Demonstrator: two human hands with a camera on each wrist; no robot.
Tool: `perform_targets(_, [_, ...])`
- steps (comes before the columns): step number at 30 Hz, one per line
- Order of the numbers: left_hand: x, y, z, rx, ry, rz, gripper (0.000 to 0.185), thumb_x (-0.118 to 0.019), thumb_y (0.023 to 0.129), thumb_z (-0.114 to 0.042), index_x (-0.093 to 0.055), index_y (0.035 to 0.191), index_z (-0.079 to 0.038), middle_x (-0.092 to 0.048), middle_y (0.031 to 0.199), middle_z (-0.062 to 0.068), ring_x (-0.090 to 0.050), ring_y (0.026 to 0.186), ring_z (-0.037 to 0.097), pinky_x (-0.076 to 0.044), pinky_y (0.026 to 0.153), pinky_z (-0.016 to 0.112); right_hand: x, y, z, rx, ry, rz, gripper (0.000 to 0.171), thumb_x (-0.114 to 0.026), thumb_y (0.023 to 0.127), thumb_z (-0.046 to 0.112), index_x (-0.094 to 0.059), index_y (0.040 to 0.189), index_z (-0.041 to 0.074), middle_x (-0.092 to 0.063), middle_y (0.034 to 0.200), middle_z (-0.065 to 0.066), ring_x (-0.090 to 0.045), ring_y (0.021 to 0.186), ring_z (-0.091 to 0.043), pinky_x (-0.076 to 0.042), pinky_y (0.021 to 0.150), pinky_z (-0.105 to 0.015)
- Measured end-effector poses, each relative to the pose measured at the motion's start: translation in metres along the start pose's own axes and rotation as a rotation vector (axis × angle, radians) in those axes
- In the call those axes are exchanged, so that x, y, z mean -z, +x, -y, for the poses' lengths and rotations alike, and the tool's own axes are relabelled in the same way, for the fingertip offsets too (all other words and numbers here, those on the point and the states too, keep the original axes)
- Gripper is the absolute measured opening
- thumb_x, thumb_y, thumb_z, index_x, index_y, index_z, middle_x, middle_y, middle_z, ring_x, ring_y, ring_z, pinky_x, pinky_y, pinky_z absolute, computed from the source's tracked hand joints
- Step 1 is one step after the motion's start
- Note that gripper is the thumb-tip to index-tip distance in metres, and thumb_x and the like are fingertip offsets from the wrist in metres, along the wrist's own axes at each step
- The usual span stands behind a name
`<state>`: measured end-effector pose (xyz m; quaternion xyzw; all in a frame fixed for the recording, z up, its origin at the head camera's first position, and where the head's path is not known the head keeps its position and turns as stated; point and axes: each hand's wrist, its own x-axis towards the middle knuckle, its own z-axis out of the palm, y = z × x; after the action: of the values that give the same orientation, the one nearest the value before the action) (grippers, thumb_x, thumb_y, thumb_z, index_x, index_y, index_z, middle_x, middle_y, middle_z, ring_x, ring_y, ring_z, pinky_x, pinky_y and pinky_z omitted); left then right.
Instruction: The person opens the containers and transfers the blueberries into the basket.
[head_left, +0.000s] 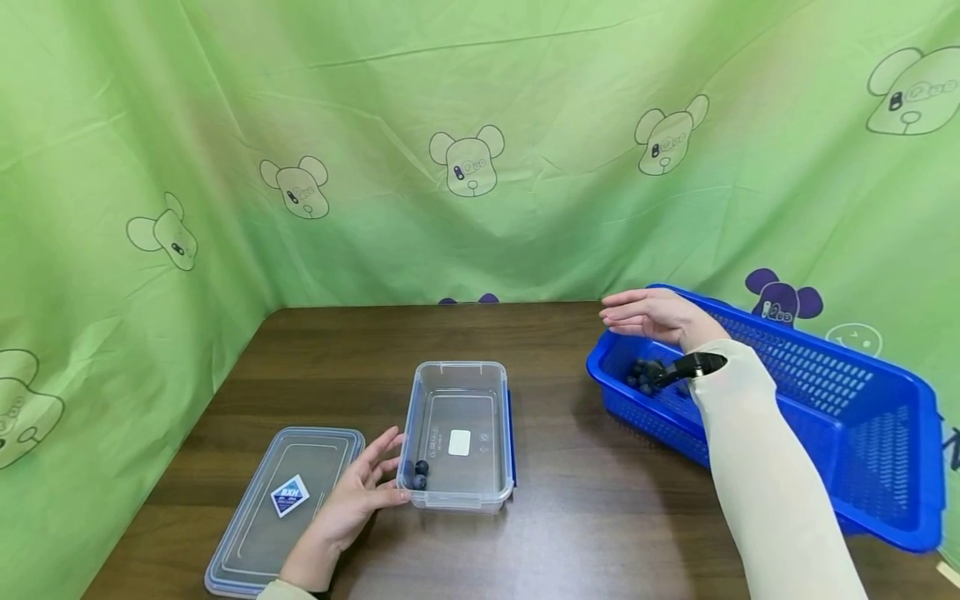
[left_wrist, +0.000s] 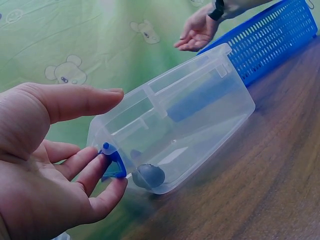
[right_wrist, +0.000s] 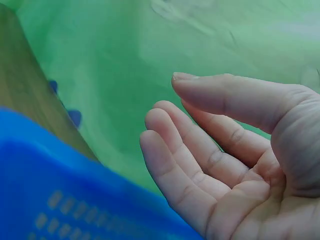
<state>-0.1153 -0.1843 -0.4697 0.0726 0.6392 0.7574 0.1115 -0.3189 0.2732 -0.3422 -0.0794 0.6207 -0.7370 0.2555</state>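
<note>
A clear plastic container [head_left: 459, 433] with blue clips stands on the brown table and holds a few dark blueberries [head_left: 418, 475] in its near left corner. My left hand [head_left: 352, 500] rests against its left side, fingers relaxed, fingertips [left_wrist: 107, 170] touching a blue clip [left_wrist: 114, 162]. A blueberry [left_wrist: 149, 176] shows through the wall. My right hand [head_left: 652, 315] hovers empty and open above the near end of a blue basket [head_left: 885, 433], over a cluster of blueberries [head_left: 643, 375]. In the right wrist view the right hand [right_wrist: 220, 150] holds nothing above the basket rim [right_wrist: 60, 200].
The container's clear lid [head_left: 285, 504] with a blue label lies flat left of my left hand. Green printed cloth [head_left: 480, 150] walls the table at the back and both sides. Bare tabletop [head_left: 585, 500] lies between container and basket.
</note>
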Motion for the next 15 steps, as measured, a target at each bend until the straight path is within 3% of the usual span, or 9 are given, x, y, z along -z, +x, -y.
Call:
perform_targets(5, [0.000,0.000,-0.001,-0.004,-0.005,0.002,0.098,-0.070,0.073,0.014,-0.015,0.154,0.009,-0.020,0.156,0.031,-0.045,0.121,0.023,-0.047,0.093,0.027,-0.029,0.011,0.002,0.001,-0.087,0.017,0.026,-0.052,0.094,-0.014,-0.069,0.101,0.003,-0.073,0.094,-0.011,-0.071,0.089,-0.020,-0.056,0.084,-0.031])
perform_targets(11, [0.000,0.000,0.000,0.002,-0.006,0.004,0.099,-0.071,0.073,0.013,-0.014,0.154,0.009,-0.020,0.156,0.030,-0.045,0.121,0.023,-0.048,0.093,0.027,-0.059,0.027,-0.004,-0.013,-0.160,0.068,0.027,-0.057,0.089,-0.016,-0.063,0.114,-0.009,-0.073,0.094,-0.012,-0.071,0.088,-0.020,-0.055,0.086,-0.034])
perform_targets(15, [0.000,0.000,0.000,0.000,-0.003,0.005,0.099,-0.071,0.073,0.013,-0.014,0.154,0.010,-0.020,0.156,0.030,-0.045,0.121,0.023,-0.047,0.093,0.027,-0.078,0.039,-0.012,-0.037,-0.232,0.101,0.026,-0.058,0.089,-0.014,-0.064,0.113,-0.008,-0.073,0.093,-0.012,-0.070,0.088,-0.020,-0.054,0.090,-0.038])
